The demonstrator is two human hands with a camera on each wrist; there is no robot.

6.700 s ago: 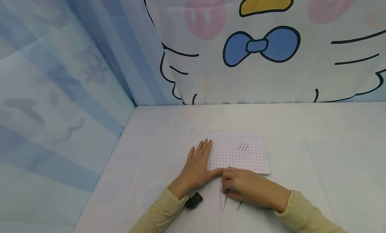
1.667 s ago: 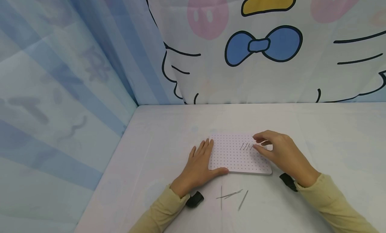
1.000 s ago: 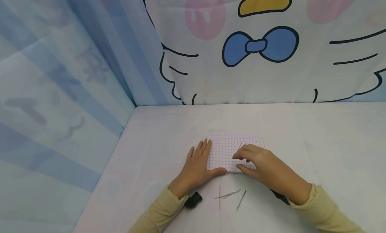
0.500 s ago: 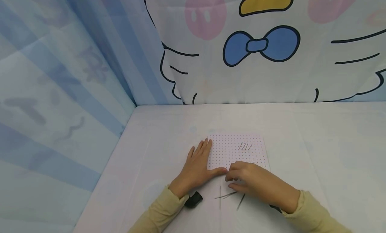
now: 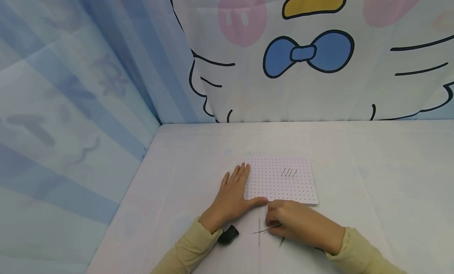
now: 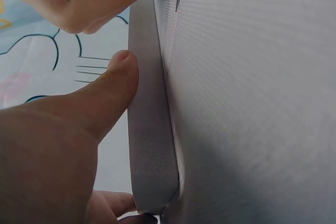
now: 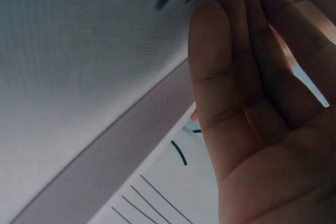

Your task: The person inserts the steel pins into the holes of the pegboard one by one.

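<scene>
Nearest the person, two pale yellow sleeves (image 5: 177, 254) are reaching in over the white desk (image 5: 354, 155). A small black object (image 5: 228, 234) is lying on the desk just beside the left wrist. The right hand (image 5: 294, 222) is resting low on the desk with its fingers curled down onto the loose thin metal pins (image 5: 264, 230) lying there. The fingertips are touching the pins, but whether they are actually pinching one cannot be told, since the hand is covering part of them. One pin is poking out just left of the fingertips, and another is showing under the wrist side of the hand.

Just left of the right hand, the left hand (image 5: 230, 199) is lying flat and relaxed, palm down, fingers straight. Its thumb is pressing along the near edge of the white pegboard (image 5: 276, 185), and its fingers are resting against the board's left edge. The left wrist view is showing that thumb against the board's rim.

Beyond the right hand, the pegboard is lying flat on the desk, dotted with rows of small holes. Four pins (image 5: 289, 172) are standing in a short row in it, well past both hands. Farther back, a cartoon-printed curtain (image 5: 308, 53) is hanging behind the desk.
</scene>
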